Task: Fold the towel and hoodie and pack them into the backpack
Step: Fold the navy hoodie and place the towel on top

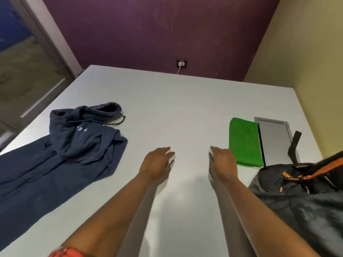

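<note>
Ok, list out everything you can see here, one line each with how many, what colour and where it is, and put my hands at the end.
table: one, white, fills the middle of the view, up against the far wall
hoodie: one, navy blue, spread loosely on the table's left side, hood toward the far wall
towel: one, green, lying flat as a neat rectangle on the table's right side
tray: one, grey, flat on the table just right of the towel
backpack: one, dark grey with orange trim, at the near right corner of the table
wall socket: one, black plate with a white plug and cable, on the purple wall
left hand: one, open, over bare table at the centre
right hand: one, open, beside the towel's near left corner
</note>
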Tool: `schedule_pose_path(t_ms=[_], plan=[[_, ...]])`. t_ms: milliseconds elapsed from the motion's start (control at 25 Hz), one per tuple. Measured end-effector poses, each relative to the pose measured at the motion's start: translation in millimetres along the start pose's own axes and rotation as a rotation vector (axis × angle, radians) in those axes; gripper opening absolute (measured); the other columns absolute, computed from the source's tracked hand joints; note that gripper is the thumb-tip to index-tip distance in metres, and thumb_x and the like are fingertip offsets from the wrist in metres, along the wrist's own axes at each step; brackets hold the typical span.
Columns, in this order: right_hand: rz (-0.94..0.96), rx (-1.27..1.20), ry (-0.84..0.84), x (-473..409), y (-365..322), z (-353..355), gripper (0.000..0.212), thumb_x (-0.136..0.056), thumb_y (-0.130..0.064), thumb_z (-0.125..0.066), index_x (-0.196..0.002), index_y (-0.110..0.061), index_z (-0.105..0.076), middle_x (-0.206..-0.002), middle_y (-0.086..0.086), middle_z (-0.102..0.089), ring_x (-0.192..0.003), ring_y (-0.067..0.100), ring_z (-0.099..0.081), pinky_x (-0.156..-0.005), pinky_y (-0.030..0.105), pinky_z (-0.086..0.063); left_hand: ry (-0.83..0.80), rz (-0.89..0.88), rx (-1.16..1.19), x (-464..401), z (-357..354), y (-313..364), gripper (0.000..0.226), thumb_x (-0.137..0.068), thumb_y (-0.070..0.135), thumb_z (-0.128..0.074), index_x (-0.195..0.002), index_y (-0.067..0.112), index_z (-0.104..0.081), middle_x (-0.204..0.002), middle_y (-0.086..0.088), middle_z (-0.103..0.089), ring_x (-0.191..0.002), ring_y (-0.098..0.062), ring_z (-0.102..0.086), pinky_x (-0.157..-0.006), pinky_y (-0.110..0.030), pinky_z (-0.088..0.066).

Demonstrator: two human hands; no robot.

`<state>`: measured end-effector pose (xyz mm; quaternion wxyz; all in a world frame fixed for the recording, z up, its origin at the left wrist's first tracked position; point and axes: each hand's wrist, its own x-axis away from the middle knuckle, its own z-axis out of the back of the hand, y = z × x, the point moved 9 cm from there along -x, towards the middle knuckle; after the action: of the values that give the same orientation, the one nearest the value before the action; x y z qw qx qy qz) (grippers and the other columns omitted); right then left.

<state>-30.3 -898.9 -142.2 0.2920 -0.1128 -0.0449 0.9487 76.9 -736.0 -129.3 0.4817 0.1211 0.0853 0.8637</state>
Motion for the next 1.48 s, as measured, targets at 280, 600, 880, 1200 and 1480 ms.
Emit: schedule_pose_path(t_ms=[280, 600, 880, 1200, 1480], plan=[[0.249, -0.198, -0.023, 31.5, -141.6, -2.2, 0.018, -0.068, -0.008, -0.056, -0.074, -0.016, -0.07, -0.053, -0.003, -0.063, -0.047, 0.02, -0.057, -0.059, 0.027, -0.054, 0.162, 0.566, 0.082, 94.6, 31.4, -143.1, 0.047, -0.097, 0.022, -0.042, -0.143, 0.013, -0.032, -0.146, -0.006, -0.035, -0.129, -0.027, -0.04, -0.093, -0.04, -0.042], [0.338, -0.158, -0.121, 59.9, -219.5, -15.6, 0.024, -0.059, -0.008, -0.065, -0.079, -0.018, -0.073, -0.058, -0.002, -0.067, -0.048, 0.019, -0.06, -0.057, 0.024, -0.05, -0.261, 0.816, 0.114, 184.3, -37.3, -237.9, 0.073, -0.098, 0.044, -0.034, -0.15, 0.012, 0.005, -0.158, -0.004, 0.015, -0.146, -0.031, 0.008, -0.115, -0.052, -0.017], [0.262, -0.189, -0.228, 82.9, -228.3, -28.4, 0.017, -0.077, -0.006, -0.057, -0.088, -0.008, -0.071, -0.077, 0.01, -0.07, -0.07, 0.033, -0.063, -0.067, 0.033, -0.05, -0.236, 0.663, 0.041, 176.3, -30.4, -216.5, 0.07, -0.096, 0.045, -0.04, -0.151, 0.014, -0.008, -0.159, 0.001, -0.003, -0.146, -0.027, -0.005, -0.116, -0.053, -0.01], [0.204, -0.202, -0.425, 93.2, -232.3, -31.0, 0.039, -0.095, -0.022, -0.043, -0.132, -0.014, -0.047, -0.132, 0.01, -0.049, -0.117, 0.03, -0.046, -0.091, 0.035, -0.041, -0.271, 0.374, 0.056, 166.0, -53.0, -121.8, 0.069, -0.091, 0.027, -0.052, -0.15, 0.017, -0.015, -0.159, 0.002, -0.01, -0.145, -0.02, -0.009, -0.116, -0.056, -0.003], [0.23, -0.103, -0.212, 68.9, -216.3, -7.4, 0.044, -0.08, -0.013, -0.068, -0.121, -0.001, -0.055, -0.127, 0.022, -0.05, -0.108, 0.04, -0.054, -0.083, 0.04, -0.049, -0.351, 0.262, 0.141, 157.1, -81.1, -58.6, 0.078, -0.085, 0.008, -0.051, -0.151, 0.021, -0.011, -0.159, 0.006, -0.003, -0.147, -0.013, 0.002, -0.115, -0.06, -0.002]])
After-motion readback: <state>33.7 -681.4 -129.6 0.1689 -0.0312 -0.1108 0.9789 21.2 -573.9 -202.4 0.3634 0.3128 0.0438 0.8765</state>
